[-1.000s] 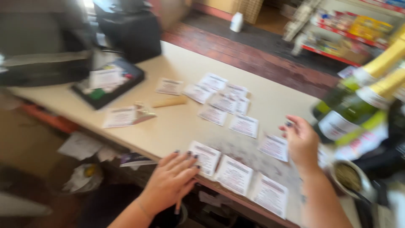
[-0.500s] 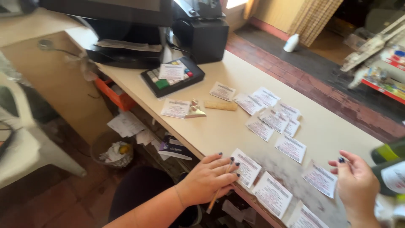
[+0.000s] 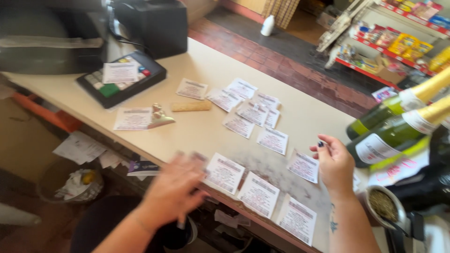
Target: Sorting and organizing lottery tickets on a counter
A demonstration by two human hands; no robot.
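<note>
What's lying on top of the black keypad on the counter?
A white paper slip lies on the black keypad, covering its middle keys. Coloured keys show around it; the keys beneath are hidden.

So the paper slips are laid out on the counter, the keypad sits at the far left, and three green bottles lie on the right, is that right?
Not quite: the head view shows two green bottles lying on the right, not three. The rest holds: the paper slips are laid out on the counter, and the keypad sits at the far left.

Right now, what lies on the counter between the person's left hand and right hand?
In the head view, three paper slips lie along the counter edge between the left hand and right hand, plus one slip by the right hand.
</note>
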